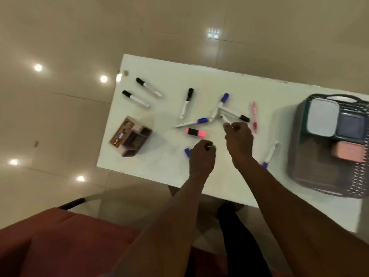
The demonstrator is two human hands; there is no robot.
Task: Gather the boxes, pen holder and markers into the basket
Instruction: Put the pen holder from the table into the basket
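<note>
Both hands curl closed over the table [159,80]: left [201,154] on a blue-capped marker [187,152], right [238,136] pinching one.

The dark mesh basket [359,182] stands at the right end and holds three boxes: white [321,116], grey [349,124] and pink [348,151]. The brown pen holder [130,136] lies at the left. White markers with black [148,87] or blue [219,107] caps lie scattered between them, beside what seems a pink highlighter [196,132].

The table [159,80] was white. Markers had black [148,87] or blue [224,97] caps on white barrels; the highlighter [196,132] was pink and black. The dark lattice basket [359,176] held white [322,116], grey [350,124] and seemingly pink [348,150] boxes.
</note>
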